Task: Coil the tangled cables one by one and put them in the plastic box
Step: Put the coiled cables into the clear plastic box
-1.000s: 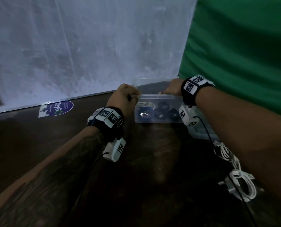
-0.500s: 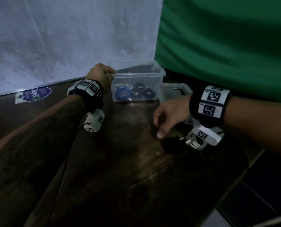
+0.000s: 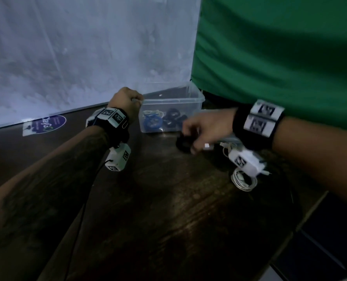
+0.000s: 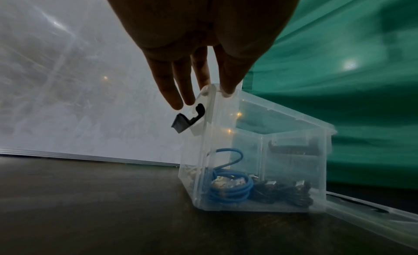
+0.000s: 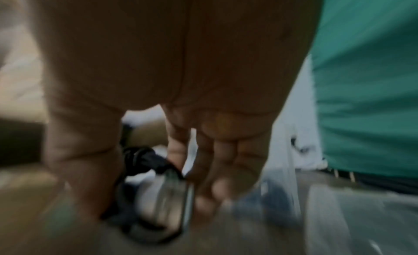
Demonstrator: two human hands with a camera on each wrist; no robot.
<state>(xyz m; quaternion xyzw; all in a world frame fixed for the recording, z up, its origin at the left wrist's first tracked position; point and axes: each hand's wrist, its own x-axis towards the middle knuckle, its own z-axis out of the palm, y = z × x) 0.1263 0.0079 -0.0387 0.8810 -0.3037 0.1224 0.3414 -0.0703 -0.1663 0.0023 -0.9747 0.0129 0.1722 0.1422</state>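
Observation:
A clear plastic box [image 3: 197, 98] stands at the back of the dark wooden table. In it lie a blue coiled cable [image 3: 152, 123] and black coiled cables [image 3: 173, 118]. My left hand [image 3: 135, 100] pinches the box's near left rim corner; the left wrist view shows its fingers [image 4: 227, 80] on that rim of the box [image 4: 294, 160], above the blue coiled cable [image 4: 228, 189]. My right hand [image 3: 191, 142] grips a black coiled cable [image 3: 183, 144] with a light plug, just in front of the box. In the blurred right wrist view the black coiled cable [image 5: 144, 162] sits between thumb and fingers.
White coiled cables [image 3: 243, 180] lie on the table under my right wrist. The box's clear lid [image 4: 373, 221] lies flat to the right of the box. A green cloth hangs at the right, a pale wall stands behind, and the table's edge runs at the lower right.
My right hand left the box rim, reached down to the black coiled cable on the table, took hold of it and lifted it toward the box. The left hand stayed on the rim.

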